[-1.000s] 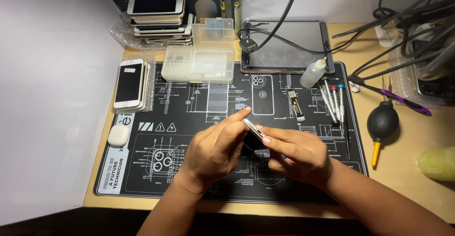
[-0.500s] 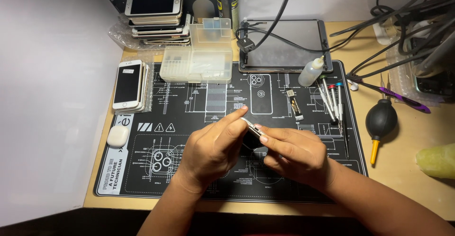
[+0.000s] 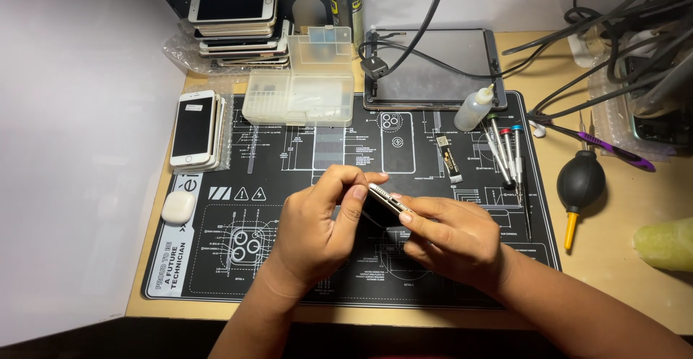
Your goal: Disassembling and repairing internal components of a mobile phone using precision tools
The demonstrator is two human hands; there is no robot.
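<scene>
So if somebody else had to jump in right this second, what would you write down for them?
Left hand: fingers curled, fingertips pinching the upper end of the phone.
Right hand: holds the phone from the other side, tilted on its edge above the black work mat.
Nearby: screwdrivers and a small dropper bottle to the right on the mat, a clear parts box at the back, a black dust blower off the mat's right edge.
Done: phone is lifted off the mat and gripped by both hands.
Left: whether it is opened cannot be seen; no tool is in either hand.
</scene>
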